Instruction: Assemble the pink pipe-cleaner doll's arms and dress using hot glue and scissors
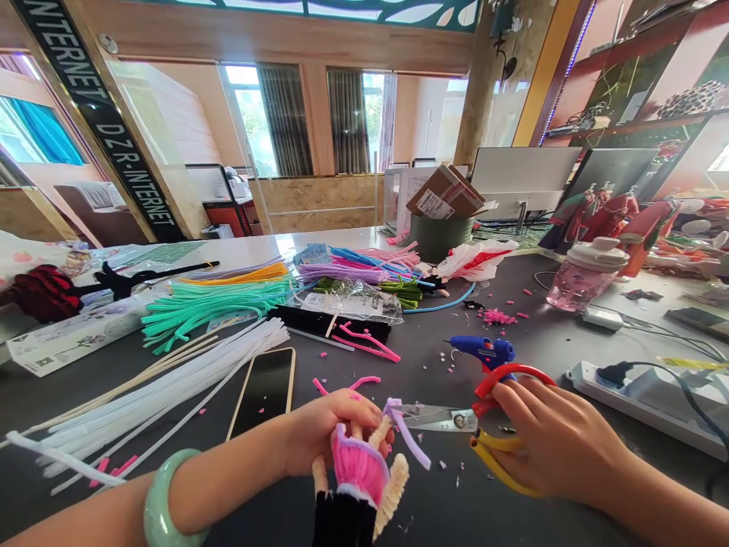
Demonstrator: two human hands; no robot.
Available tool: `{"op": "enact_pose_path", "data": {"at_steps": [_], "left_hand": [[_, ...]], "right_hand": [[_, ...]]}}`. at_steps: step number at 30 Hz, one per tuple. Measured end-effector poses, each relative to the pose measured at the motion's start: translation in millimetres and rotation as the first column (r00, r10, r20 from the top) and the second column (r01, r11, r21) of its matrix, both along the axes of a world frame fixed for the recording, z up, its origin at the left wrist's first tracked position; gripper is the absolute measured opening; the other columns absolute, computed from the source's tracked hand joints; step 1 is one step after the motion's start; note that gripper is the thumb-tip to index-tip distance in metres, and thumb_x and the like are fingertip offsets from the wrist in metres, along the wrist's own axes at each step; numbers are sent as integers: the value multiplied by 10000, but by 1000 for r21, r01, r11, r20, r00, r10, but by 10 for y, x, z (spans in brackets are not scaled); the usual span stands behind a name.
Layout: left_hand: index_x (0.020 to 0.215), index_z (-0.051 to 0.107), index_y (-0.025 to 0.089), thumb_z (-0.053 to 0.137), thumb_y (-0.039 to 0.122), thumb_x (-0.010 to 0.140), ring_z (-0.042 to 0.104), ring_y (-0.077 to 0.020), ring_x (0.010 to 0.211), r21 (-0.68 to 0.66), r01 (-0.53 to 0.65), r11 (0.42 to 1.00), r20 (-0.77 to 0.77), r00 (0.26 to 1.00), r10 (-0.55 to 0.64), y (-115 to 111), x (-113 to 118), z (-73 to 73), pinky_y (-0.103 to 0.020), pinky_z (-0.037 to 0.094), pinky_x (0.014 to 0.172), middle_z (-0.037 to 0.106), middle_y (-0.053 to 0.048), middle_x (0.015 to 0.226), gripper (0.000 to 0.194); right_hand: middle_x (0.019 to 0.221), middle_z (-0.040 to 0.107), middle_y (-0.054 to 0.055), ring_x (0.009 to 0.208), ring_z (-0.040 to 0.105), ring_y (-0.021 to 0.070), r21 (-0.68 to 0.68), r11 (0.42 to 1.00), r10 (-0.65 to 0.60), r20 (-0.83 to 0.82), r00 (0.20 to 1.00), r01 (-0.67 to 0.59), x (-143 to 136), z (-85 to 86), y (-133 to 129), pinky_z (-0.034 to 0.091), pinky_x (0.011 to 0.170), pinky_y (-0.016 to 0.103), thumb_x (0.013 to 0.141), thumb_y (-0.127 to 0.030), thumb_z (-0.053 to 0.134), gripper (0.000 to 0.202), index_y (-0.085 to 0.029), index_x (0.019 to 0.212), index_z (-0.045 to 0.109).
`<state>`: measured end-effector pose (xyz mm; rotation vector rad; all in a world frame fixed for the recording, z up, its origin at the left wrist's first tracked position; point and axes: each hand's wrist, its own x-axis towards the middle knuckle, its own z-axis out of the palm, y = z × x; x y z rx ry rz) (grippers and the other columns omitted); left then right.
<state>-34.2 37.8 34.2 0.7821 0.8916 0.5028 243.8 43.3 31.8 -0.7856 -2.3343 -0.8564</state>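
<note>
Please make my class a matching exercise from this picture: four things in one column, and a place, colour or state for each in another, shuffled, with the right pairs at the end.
Things
1. scissors
2. pink-and-black figure
3. glue gun
4. phone

Descriptions
A. lying flat, black with a pale edge
B. held in the right hand
C. blue, just beyond the scissors
D. held in the left hand

Right pairs: 1-B, 2-D, 3-C, 4-A
</note>
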Motion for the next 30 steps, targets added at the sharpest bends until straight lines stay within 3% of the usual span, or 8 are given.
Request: {"op": "enact_pose_path", "data": {"at_steps": [4, 13, 21, 30], "left_hand": [[575, 653, 86, 562, 160, 535, 570, -120, 505, -10, 7, 1000, 0, 1000, -7, 3, 36, 15, -217, 433, 505, 625, -43, 538, 124], [551, 627, 100, 571, 169, 549, 589, -147, 533, -10, 13, 1000, 36, 999, -13, 2, 83, 43, -247, 443, 536, 631, -55, 543, 89], [624, 679, 72, 603, 173, 570, 581, -131, 533, -48, 54, 997, 17, 998, -53, 50, 101, 30, -234, 440, 534, 636, -54, 581, 137], [562, 643, 80, 592, 152, 562, 499, -105, 464, -52, 83, 995, -23, 996, -84, 109, 96, 34, -217, 357, 455, 592, -41, 528, 89]], "right_hand": [[660, 612, 57, 549, 497, 175, 35, 998, -53, -24, 998, 54, -26, 6, -6, 354, 558, 294, 866, -401, 397, 288, -174, 774, 547], [616, 593, 38, 555, 492, 172, 100, 995, -18, -9, 1000, 19, -20, -19, 58, 341, 554, 288, 848, -448, 460, 318, -175, 727, 570], [506, 528, -11, 469, 467, 138, 216, 975, 35, 91, 995, -54, 29, 68, 135, 295, 494, 285, 905, -349, 434, 285, -188, 687, 525], [467, 505, -27, 400, 461, 119, 163, 977, 109, 190, 976, -140, 104, 156, 152, 286, 463, 284, 938, -243, 349, 310, -194, 671, 499]]}}
